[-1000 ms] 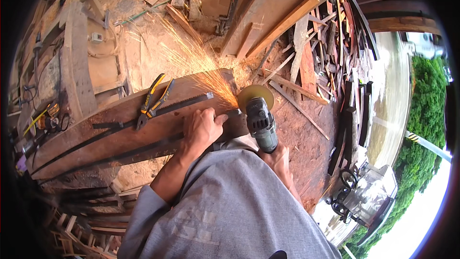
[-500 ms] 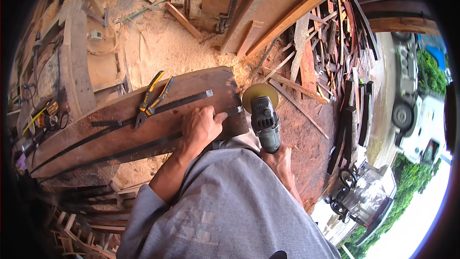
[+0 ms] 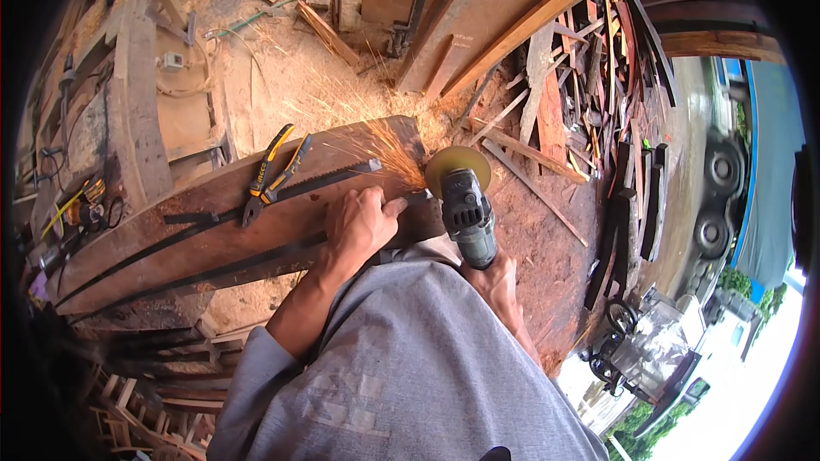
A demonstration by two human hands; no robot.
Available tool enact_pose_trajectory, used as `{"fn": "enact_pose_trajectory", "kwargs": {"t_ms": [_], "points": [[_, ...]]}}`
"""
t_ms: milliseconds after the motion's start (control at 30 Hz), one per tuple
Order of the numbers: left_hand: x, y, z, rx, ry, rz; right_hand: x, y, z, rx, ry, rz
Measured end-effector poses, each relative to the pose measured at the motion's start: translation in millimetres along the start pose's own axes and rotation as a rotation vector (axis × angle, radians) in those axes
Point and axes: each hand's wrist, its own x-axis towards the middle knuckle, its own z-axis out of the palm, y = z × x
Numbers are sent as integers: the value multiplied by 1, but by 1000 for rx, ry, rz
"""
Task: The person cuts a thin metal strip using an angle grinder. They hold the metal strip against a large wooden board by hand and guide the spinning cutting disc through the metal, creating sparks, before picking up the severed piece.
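My left hand (image 3: 360, 226) is closed on a long, dark band saw blade (image 3: 265, 261), pressing it against a wide wooden plank (image 3: 265, 235). The blade's end juts past my thumb to the spinning disc (image 3: 459, 169) of an angle grinder (image 3: 471, 222). My right hand (image 3: 494, 286) is wrapped around the grinder's rear body. Orange sparks (image 3: 395, 154) spray from where disc and blade end meet, up and to the left. Above the left hand, a second dark toothed strip (image 3: 337, 176) lies along the plank, with yellow-and-black pliers (image 3: 272, 177) resting across it.
Scrap wood sticks (image 3: 589, 77) are heaped at upper right, near leaning boards (image 3: 504, 47). Sawdust (image 3: 299, 90) covers the ground beyond the plank. A yellow power tool (image 3: 90, 203) sits at far left. A motorcycle (image 3: 611, 358) and a truck (image 3: 726, 188) stand at right.
The grinder has shifted slightly left, bringing its disc to the blade end, and sparks now fly. The left hand and pliers keep their places. Vehicles at the right have changed position.
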Motion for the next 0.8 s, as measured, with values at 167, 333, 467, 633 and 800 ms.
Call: {"fn": "enact_pose_trajectory", "kwargs": {"t_ms": [167, 333, 467, 633, 800], "points": [[-1, 0, -1, 10, -10, -14, 1, -2, -2, -4, -15, 20], [-1, 0, 0, -12, 3, 13, 0, -1, 2, -3, 56, -101], [0, 0, -1, 15, 1, 3, 2, 7, 2, -9, 26, -97], [-1, 0, 0, -17, 15, 0, 1, 4, 2, -6, 54, -95], [0, -1, 1, 4, 23, 26, 1, 6, -2, -4, 12, -29]]}}
